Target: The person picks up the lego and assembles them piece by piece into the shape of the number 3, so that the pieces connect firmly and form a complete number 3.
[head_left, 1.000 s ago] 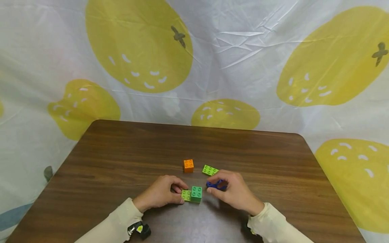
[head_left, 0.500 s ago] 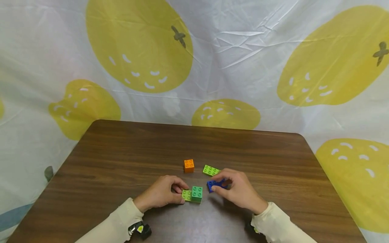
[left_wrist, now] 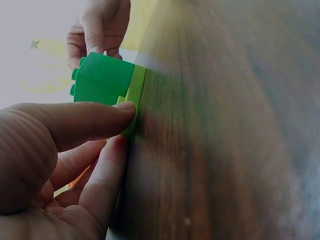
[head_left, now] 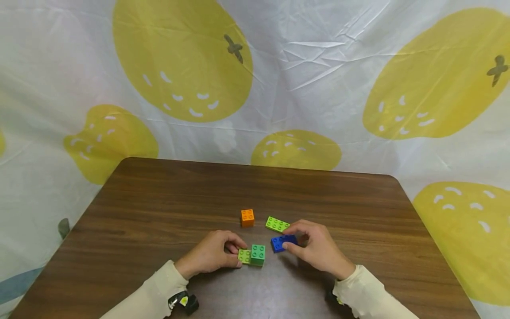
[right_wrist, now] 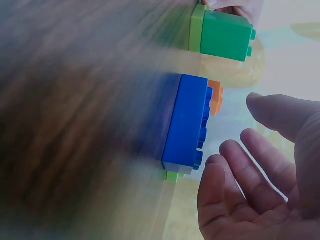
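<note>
- Right hand (head_left: pixel 316 248) has drawn back slightly since a second ago, leaving more of the blue brick (head_left: pixel 280 243) uncovered.
- Is it holding anything?
- No. From the right wrist, its thumb and fingers are spread well apart, with a gap between them and the blue brick.
- And the left hand (head_left: pixel 211 252)?
- Narrow: thumb and fingers pinch the free end of a lime plate (head_left: pixel 244 256), about where they were.
- What's on that plate?
- One green block (head_left: pixel 257 251), standing on the half nearer the right hand, studs up. The plate's long axis runs left to right.
- How does the blue one lie?
- Studs up on the table (head_left: pixel 179 190), just right of the green block, its long axis roughly left to right, right end angled slightly away from the person.
- Beyond it?
- Another lime piece (head_left: pixel 276 223), slanting, with an orange block (head_left: pixel 247 218) to its left.
</note>
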`<state>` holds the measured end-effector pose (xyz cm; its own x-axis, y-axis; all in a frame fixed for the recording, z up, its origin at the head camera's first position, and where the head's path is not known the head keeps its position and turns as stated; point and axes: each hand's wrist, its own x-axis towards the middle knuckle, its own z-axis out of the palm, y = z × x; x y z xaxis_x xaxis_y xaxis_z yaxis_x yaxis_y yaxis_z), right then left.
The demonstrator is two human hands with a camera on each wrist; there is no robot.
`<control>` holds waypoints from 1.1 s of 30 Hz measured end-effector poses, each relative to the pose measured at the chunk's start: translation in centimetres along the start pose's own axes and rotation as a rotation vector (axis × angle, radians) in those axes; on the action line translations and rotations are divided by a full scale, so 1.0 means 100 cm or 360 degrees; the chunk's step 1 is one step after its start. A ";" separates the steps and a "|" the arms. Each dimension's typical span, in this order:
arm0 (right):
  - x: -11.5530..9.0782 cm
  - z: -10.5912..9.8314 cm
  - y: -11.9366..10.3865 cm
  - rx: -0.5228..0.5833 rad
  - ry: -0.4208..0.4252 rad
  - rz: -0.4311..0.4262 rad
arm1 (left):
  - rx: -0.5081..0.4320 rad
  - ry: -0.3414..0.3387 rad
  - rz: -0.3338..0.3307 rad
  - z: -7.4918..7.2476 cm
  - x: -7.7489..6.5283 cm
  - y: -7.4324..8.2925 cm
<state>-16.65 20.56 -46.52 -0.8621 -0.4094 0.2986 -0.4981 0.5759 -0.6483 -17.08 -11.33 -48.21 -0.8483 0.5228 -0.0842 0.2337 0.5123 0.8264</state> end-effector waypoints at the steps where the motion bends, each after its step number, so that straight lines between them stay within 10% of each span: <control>1: 0.000 0.000 0.001 -0.0008 -0.0001 0.0000 | -0.0002 0.0000 -0.0001 0.000 0.000 0.000; 33: 0.000 -0.002 0.011 -0.0027 -0.0146 0.0162 | -0.0035 -0.0008 -0.0011 0.000 0.000 0.003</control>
<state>-17.23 21.38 -47.10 -0.8965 -0.4109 0.1658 -0.4105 0.6293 -0.6599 -17.03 -11.16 -47.95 -0.8475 0.5227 -0.0925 0.2174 0.5008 0.8378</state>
